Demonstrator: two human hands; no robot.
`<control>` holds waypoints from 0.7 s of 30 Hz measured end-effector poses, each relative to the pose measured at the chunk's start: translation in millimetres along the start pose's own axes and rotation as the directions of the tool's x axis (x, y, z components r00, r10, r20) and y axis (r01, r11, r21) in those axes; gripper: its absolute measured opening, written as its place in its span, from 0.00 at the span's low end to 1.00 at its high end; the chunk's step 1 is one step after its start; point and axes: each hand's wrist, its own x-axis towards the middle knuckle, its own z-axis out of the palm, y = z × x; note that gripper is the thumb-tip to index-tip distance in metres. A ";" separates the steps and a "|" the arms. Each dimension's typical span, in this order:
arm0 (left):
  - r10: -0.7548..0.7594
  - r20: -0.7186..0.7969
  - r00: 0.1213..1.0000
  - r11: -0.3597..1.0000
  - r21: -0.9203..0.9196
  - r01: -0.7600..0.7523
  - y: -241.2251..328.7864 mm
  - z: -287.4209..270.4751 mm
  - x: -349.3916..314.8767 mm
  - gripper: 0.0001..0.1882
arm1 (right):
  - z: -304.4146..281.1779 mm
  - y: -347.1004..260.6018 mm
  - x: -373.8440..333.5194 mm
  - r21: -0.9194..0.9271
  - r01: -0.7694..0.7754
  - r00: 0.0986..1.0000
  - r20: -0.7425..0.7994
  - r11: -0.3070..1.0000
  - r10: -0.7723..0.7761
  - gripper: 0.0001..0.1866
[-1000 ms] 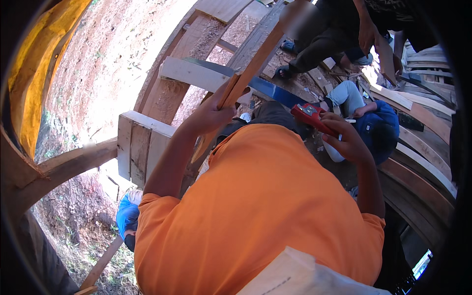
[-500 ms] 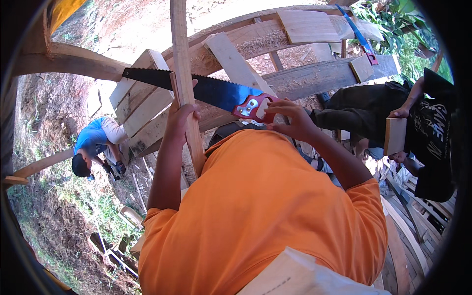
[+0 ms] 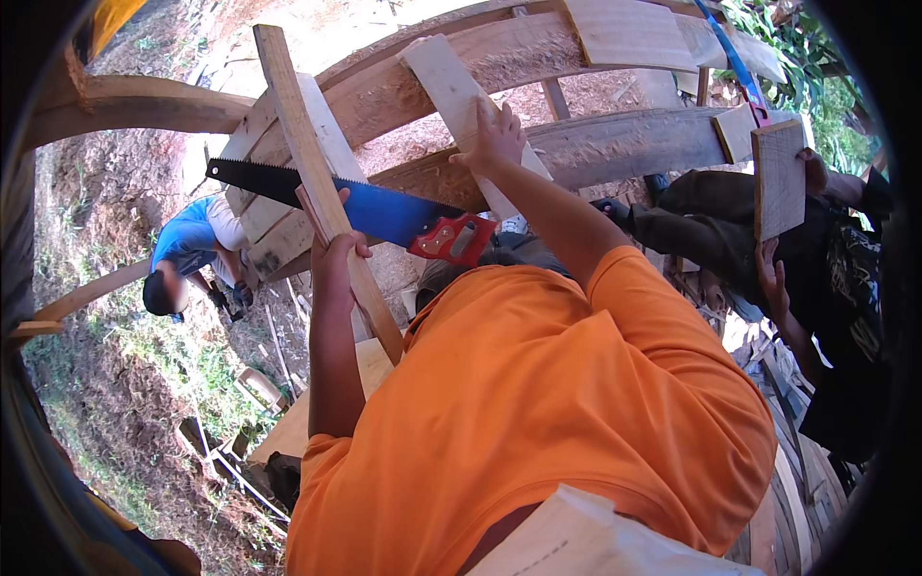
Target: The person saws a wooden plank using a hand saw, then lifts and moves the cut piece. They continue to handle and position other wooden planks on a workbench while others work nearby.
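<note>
My left hand is closed around a long wooden strip that slants up and to the left. A handsaw with a black and blue blade and red handle lies crosswise behind the strip, teeth upward. A fingertip of my left hand shows over the blade, so saw and strip are held together. A thin short piece of wood sits beside the strip in the same grip. My right hand, off the saw handle, has its fingers spread over a short pale plank lying across curved beams; contact is unclear.
Curved wooden beams run across the far side, bearing a wide board and a blue saw. A person in dark clothes at right holds a wooden block. Another in blue bends down at left.
My right hand has let go of the saw handle and moved up and forward to the pale plank. The strip and saw tilted and shifted left. The person at right raised the wooden block.
</note>
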 end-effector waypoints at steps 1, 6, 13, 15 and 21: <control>0.017 -0.008 1.000 1.000 0.019 -0.017 -1.8 -0.5 1.8 0.36 | -2.3 -6.1 0.5 -0.023 -0.033 0.998 0.043 0.999 0.034 0.66; 0.090 0.034 0.995 0.984 0.152 -0.094 8.1 7.5 15.1 0.36 | -5.8 -15.0 2.9 -0.089 -0.108 0.990 0.085 0.990 0.116 0.66; 0.045 0.152 0.987 0.983 0.168 -0.071 13.2 -18.5 30.9 0.37 | -24.5 -4.0 26.6 -0.128 -0.151 0.960 0.218 0.980 0.176 0.66; 0.059 0.173 0.983 0.984 0.155 -0.086 12.1 -20.4 34.6 0.36 | -16.2 0.6 28.4 -0.197 -0.148 0.969 0.166 0.969 0.182 0.63; 0.078 0.098 0.992 0.983 0.156 -0.093 -2.9 -24.5 46.4 0.32 | -19.2 -0.1 31.7 -0.171 -0.108 0.971 0.195 0.979 0.141 0.61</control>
